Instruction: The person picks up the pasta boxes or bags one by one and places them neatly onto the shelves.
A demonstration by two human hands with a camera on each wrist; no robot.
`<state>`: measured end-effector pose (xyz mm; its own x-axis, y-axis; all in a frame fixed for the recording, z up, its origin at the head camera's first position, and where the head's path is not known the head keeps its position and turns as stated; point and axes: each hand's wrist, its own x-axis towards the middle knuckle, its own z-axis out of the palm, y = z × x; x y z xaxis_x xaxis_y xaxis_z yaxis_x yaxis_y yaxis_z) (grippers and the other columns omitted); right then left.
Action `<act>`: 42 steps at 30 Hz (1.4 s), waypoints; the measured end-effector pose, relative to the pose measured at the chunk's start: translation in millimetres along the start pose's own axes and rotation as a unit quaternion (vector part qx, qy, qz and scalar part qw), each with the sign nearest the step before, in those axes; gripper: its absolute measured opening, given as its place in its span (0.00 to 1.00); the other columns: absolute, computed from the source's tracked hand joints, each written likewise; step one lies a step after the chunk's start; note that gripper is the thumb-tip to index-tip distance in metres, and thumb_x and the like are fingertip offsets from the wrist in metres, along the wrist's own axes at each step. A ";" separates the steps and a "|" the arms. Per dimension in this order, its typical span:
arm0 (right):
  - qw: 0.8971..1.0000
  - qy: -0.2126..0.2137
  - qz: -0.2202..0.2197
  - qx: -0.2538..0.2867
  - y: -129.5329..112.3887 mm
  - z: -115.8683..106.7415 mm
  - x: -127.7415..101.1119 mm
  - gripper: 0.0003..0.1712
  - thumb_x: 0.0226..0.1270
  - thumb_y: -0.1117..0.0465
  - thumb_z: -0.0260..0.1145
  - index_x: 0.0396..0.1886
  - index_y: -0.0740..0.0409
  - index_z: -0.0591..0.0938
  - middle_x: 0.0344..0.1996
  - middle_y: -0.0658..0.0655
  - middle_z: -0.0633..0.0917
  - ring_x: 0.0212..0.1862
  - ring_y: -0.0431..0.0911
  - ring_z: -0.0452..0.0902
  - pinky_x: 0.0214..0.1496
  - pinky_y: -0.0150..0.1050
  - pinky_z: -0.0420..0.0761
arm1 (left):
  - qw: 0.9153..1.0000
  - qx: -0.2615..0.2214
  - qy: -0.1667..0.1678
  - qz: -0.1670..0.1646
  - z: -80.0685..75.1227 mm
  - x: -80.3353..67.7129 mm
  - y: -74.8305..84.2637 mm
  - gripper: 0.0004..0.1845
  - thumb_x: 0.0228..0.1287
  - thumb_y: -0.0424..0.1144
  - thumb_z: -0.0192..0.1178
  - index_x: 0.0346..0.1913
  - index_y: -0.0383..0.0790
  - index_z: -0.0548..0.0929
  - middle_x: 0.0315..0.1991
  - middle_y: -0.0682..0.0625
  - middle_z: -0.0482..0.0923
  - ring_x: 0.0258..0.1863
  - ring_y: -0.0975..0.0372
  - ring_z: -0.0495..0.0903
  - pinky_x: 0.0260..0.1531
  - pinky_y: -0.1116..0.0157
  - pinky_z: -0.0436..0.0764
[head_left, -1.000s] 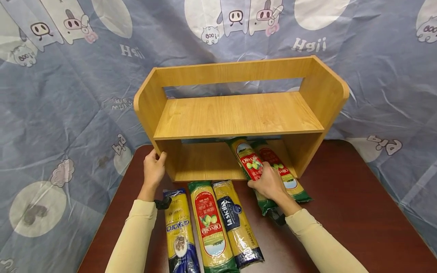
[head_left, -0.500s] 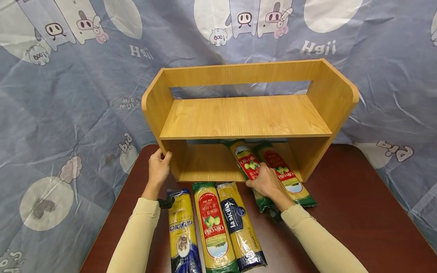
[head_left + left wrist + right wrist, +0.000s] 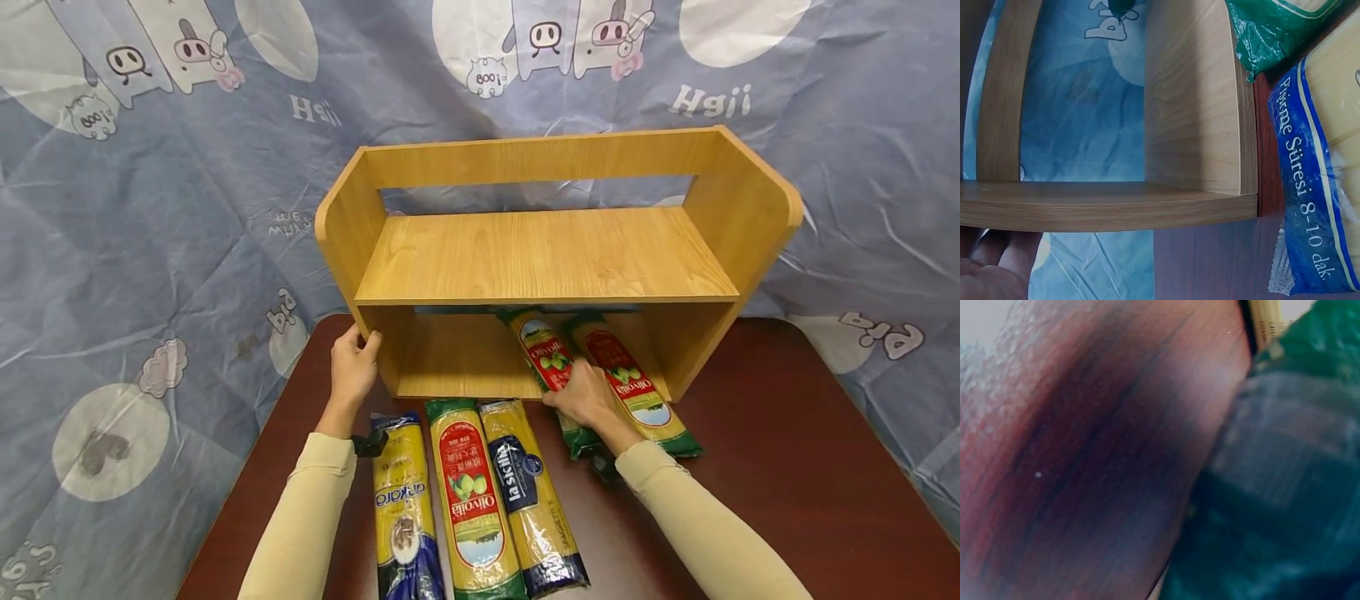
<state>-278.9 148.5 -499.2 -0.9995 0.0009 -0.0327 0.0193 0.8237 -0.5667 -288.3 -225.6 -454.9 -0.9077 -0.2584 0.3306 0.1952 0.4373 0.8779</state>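
My left hand (image 3: 356, 362) grips the left side panel of a two-tier wooden shelf (image 3: 517, 254), thumb at its front edge; in the left wrist view the fingers (image 3: 1013, 256) lie against the panel's outer face. My right hand (image 3: 585, 396) holds a red, green and yellow Olivoilà spaghetti packet (image 3: 542, 346) around its lower half. Its far end lies inside the lower compartment, and its near green end sticks out in front. A matching spaghetti packet (image 3: 626, 379) lies slanted to its right, also partly inside. Close up in the right wrist view, the packet's green end (image 3: 1272, 506) is blurred.
In front of the shelf, side by side on the dark red table (image 3: 810, 467), lie a yellow-blue Ankara packet (image 3: 401, 508), another Olivoilà packet (image 3: 472, 500) and a La Sicilia spaghetti packet (image 3: 528, 492). A blue cartoon-print cloth (image 3: 187, 250) hangs behind.
The gripped packet has shifted slightly left in the lower compartment, away from the one beside it, whose label shows more. The left hand stays on the panel. The head view has turned slightly left.
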 end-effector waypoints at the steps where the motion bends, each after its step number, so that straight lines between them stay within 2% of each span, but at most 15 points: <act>1: 1.000 -0.001 0.002 -0.001 0.8 1.0 0.2 0.24 0.46 0.50 0.78 0.29 0.61 0.76 0.24 0.58 0.77 0.27 0.52 0.73 0.26 0.44 0.72 | 1.000 0.000 0.000 -0.001 0.7 -0.3 -0.3 0.13 0.75 0.38 0.56 0.53 0.34 0.86 0.44 0.37 0.86 0.43 0.49 0.86 0.41 0.52 0.82; 3: 1.000 0.000 0.001 -0.005 1.9 2.9 1.1 0.22 0.46 0.50 0.77 0.26 0.59 0.76 0.22 0.56 0.76 0.26 0.51 0.72 0.25 0.44 0.71 | 1.000 0.001 0.002 -0.001 1.9 -0.8 -0.6 0.13 0.74 0.38 0.57 0.52 0.34 0.86 0.43 0.38 0.86 0.42 0.49 0.86 0.40 0.52 0.82; 9: 1.000 0.003 0.001 0.000 3.8 5.2 4.7 0.22 0.47 0.50 0.78 0.25 0.60 0.76 0.22 0.57 0.77 0.26 0.51 0.72 0.26 0.43 0.71 | 1.000 0.000 0.001 0.001 3.3 0.0 -0.2 0.14 0.75 0.39 0.56 0.53 0.35 0.86 0.43 0.38 0.86 0.42 0.49 0.86 0.39 0.51 0.83; 18: 1.000 0.006 0.008 0.016 5.8 6.0 5.7 0.24 0.47 0.52 0.79 0.33 0.64 0.79 0.28 0.60 0.81 0.31 0.53 0.75 0.32 0.46 0.76 | 1.000 0.004 0.005 0.011 5.4 2.4 1.4 0.13 0.74 0.38 0.56 0.51 0.35 0.86 0.41 0.38 0.87 0.40 0.49 0.86 0.37 0.54 0.83; 23: 1.000 0.011 0.005 0.011 6.3 11.6 2.9 0.35 0.46 0.50 0.79 0.44 0.71 0.76 0.40 0.68 0.81 0.43 0.61 0.78 0.45 0.54 0.79 | 1.000 -0.002 0.007 0.008 5.3 0.8 0.9 0.13 0.73 0.37 0.57 0.51 0.35 0.86 0.41 0.38 0.87 0.40 0.49 0.86 0.37 0.53 0.83; 26: 1.000 0.017 0.002 0.003 6.1 14.8 0.8 0.43 0.45 0.48 0.80 0.51 0.75 0.73 0.48 0.74 0.78 0.52 0.69 0.74 0.56 0.59 0.75 | 1.000 -0.001 0.006 0.006 5.4 0.0 0.8 0.13 0.73 0.38 0.57 0.51 0.35 0.86 0.41 0.38 0.87 0.41 0.49 0.86 0.38 0.51 0.83; 29: 1.000 0.024 -0.003 -0.009 6.0 16.7 -1.3 0.47 0.45 0.45 0.81 0.52 0.77 0.72 0.50 0.76 0.75 0.57 0.72 0.68 0.62 0.62 0.68 | 1.000 -0.002 0.006 0.005 5.5 -0.7 0.8 0.13 0.74 0.37 0.56 0.51 0.35 0.86 0.42 0.37 0.87 0.42 0.48 0.86 0.39 0.52 0.83; 34: 1.000 0.027 -0.008 -0.002 5.6 16.0 -4.7 0.54 0.44 0.40 0.82 0.55 0.77 0.70 0.54 0.77 0.73 0.59 0.72 0.65 0.65 0.63 0.64 | 1.000 -0.001 0.008 0.001 5.3 -1.3 2.2 0.13 0.74 0.36 0.56 0.51 0.33 0.86 0.42 0.36 0.86 0.42 0.47 0.86 0.36 0.57 0.81; 42: 0.999 0.009 -0.004 0.039 -1.8 10.4 -10.9 0.74 0.42 0.34 0.83 0.71 0.80 0.55 0.68 0.81 0.61 0.69 0.73 0.58 0.69 0.64 0.63 | 1.000 0.002 0.010 0.002 4.4 -0.5 1.3 0.13 0.74 0.37 0.56 0.50 0.33 0.86 0.42 0.36 0.87 0.42 0.47 0.86 0.36 0.60 0.81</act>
<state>-267.8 141.1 -506.4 -0.9999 0.0049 -0.0127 0.0118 0.7773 -0.6290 -289.2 -221.1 -455.4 -0.8994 -0.2740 0.3405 0.1965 0.4425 0.8750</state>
